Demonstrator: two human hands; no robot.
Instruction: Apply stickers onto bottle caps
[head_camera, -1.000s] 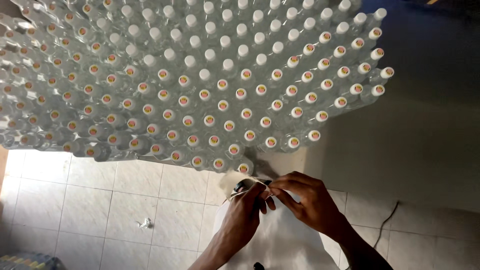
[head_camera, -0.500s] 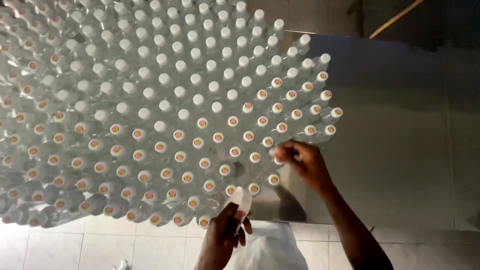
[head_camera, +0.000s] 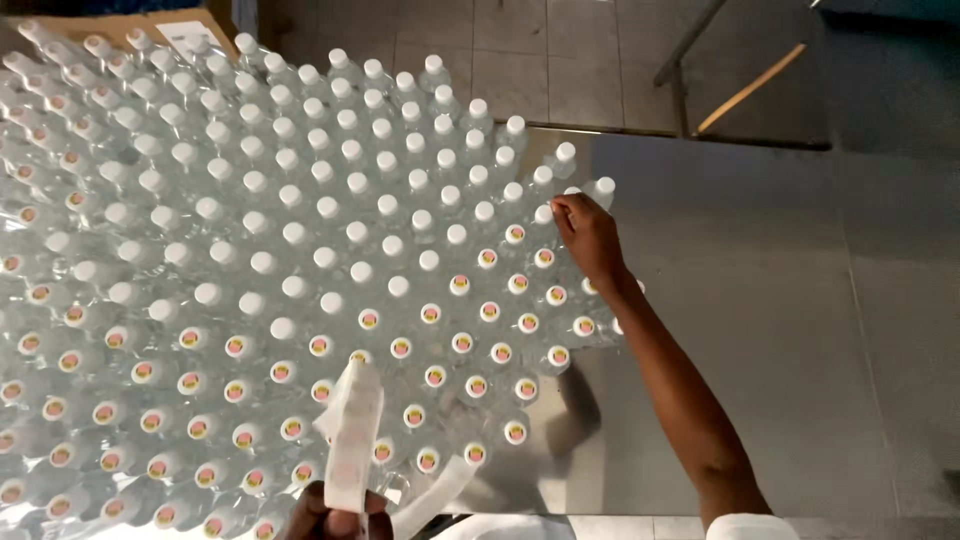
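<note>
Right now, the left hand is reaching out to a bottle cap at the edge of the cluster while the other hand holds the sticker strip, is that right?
Not quite: the head view shows the right hand reaching to a bottle cap at the cluster's edge, while the left hand holds the sticker strip.

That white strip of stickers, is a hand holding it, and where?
Yes. The left hand grips the sticker strip at its lower end. The right hand holds nothing visible; its fingertips touch a bottle cap.

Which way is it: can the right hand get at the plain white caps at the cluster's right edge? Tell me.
Probably yes: the right hand already rests at that edge, its fingers touching a plain white cap, nothing lying between.
</note>
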